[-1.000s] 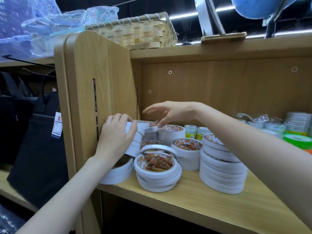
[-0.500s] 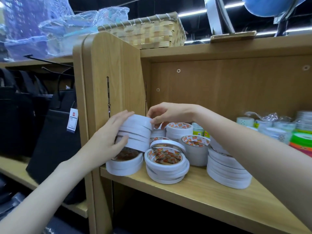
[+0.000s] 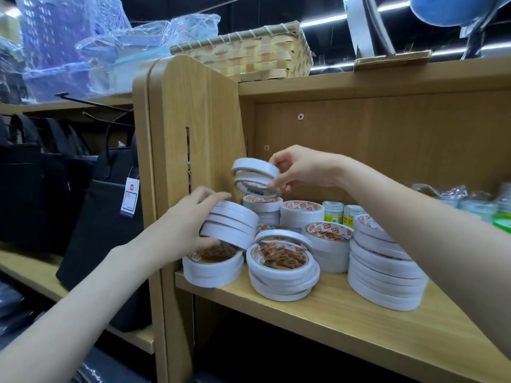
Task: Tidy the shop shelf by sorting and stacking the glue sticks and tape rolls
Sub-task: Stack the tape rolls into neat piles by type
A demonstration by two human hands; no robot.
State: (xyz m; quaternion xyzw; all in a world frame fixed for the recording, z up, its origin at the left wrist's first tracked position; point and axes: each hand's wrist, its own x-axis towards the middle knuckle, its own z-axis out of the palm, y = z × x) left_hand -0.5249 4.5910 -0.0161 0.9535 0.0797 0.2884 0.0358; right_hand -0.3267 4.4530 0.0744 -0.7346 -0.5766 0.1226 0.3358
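Hands (image 3: 190,217) (image 3: 301,168) each grip thin tape rolls (image 3: 231,223) (image 3: 255,175) above crowded shelf stacks (image 3: 280,268).

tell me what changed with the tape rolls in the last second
The right hand went from hovering open over the back rolls to gripping a few thin rolls and lifting them clear. The left hand stayed gripping its tilted stack. The stacks on the shelf stayed put.

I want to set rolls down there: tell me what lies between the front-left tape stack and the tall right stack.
In the head view, another leaning tape stack stands between the front-left stack and the tall right stack, one thin roll tilted on it.
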